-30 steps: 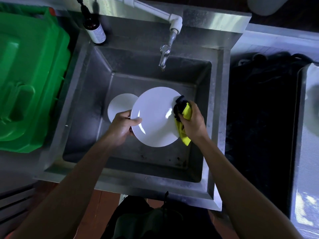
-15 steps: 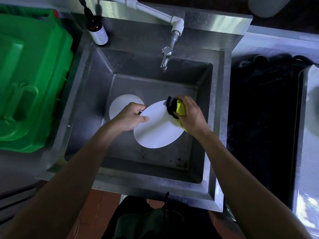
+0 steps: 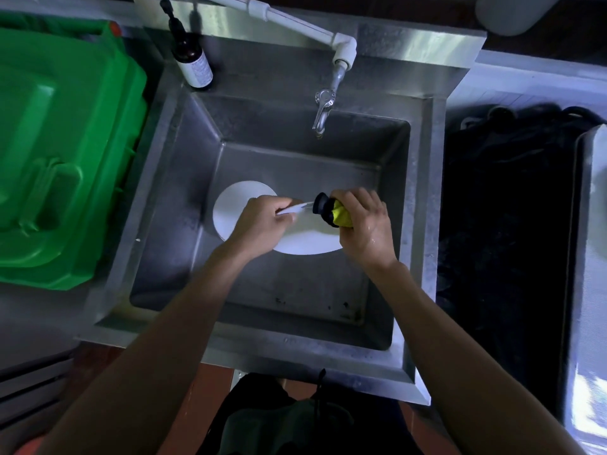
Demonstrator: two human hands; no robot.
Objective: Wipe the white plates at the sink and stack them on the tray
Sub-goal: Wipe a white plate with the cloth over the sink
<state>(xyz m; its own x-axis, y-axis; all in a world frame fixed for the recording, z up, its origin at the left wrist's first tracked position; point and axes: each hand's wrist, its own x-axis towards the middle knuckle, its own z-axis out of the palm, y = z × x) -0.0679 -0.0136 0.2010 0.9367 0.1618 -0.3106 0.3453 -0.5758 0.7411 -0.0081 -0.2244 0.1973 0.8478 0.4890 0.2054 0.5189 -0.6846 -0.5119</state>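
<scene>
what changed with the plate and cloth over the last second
The held plate tipped from facing the camera to nearly flat, its far rim swinging down. The right hand carried the yellow cloth up to that rim. The left hand kept its grip. The second plate in the sink stayed put.

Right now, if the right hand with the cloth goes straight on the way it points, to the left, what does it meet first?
Probably the left hand, which grips the tilted plate directly left of the right hand and its cloth. Depth is unclear, so the plate's raised edge may come first.
</scene>
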